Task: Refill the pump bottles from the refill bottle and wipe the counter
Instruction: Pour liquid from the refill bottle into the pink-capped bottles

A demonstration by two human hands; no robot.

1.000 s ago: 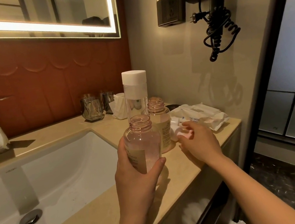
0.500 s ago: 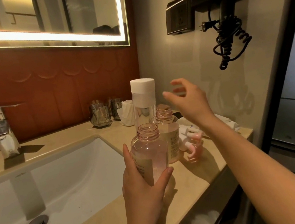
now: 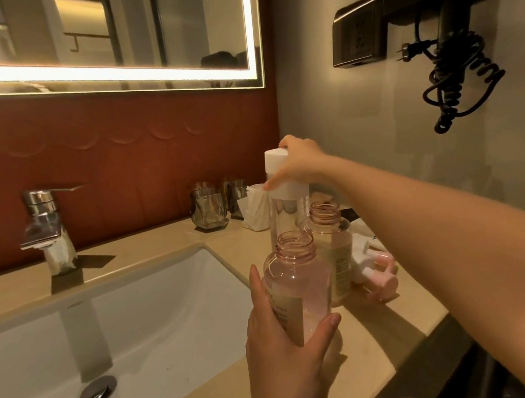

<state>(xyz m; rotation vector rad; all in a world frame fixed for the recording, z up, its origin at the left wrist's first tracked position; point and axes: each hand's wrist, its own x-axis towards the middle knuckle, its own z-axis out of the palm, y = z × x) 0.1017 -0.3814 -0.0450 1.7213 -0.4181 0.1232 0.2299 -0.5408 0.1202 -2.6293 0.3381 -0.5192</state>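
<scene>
My left hand [image 3: 285, 344] grips an uncapped pink pump bottle [image 3: 299, 283] above the beige counter [image 3: 367, 355] beside the sink. Just behind it stands a second uncapped pink bottle [image 3: 334, 242]. Further back is the tall clear refill bottle [image 3: 285, 209] with a white cap [image 3: 279, 175]; my right hand [image 3: 300, 161] grips that cap from the right. Two pink pump heads [image 3: 380, 278] lie on the counter to the right of the bottles, partly hidden by my right forearm.
A white sink [image 3: 102, 329] with a chrome tap [image 3: 45, 228] fills the left. Glass tumblers [image 3: 208, 207] and a folded white tissue [image 3: 256, 210] stand by the red wall. A white wipes pack [image 3: 362, 230] lies behind my arm. A black hairdryer [image 3: 445, 12] hangs on the right wall.
My right hand left the pump heads on the counter, rose, and reached back to take hold of the refill bottle's white cap. My left hand kept holding the front pink bottle.
</scene>
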